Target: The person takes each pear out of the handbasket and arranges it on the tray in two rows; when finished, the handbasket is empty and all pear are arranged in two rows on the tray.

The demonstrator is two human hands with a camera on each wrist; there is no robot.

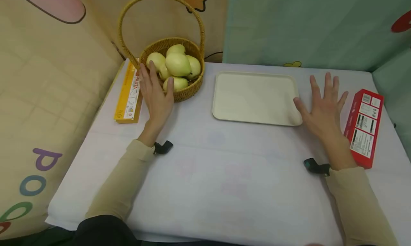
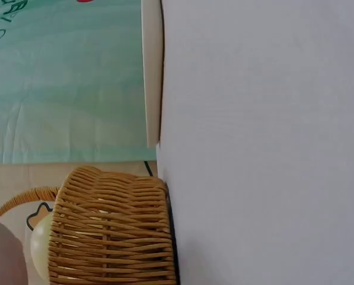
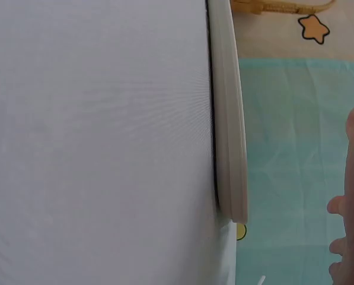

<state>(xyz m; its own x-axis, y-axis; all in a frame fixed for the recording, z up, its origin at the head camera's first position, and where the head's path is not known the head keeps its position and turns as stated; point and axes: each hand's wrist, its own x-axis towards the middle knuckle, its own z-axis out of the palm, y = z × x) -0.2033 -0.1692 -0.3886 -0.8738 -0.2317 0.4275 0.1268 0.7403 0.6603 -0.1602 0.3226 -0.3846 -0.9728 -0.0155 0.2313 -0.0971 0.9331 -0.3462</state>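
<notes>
My left hand (image 1: 156, 99) is held with fingers extended at the front left of a wicker basket (image 1: 190, 92). Whether it touches the rim cannot be told. Several pale green, rounded fruits (image 1: 177, 65) lie heaped in the basket, whose tall handle arches over them. In the left wrist view the basket's woven side (image 2: 111, 231) shows close by, with part of a finger at the left edge. My right hand (image 1: 325, 112) has its fingers spread beside the right end of a cream rectangular tray (image 1: 253, 98), holding nothing. That tray's edge (image 3: 229, 130) appears in the right wrist view.
A yellow pasta box (image 1: 130, 96) lies left of the basket. On the right, a red box (image 1: 365, 128) with white labels lies near the right forearm. White cloth (image 1: 224, 174) covers the table, and printed curtains (image 1: 305, 28) hang behind it.
</notes>
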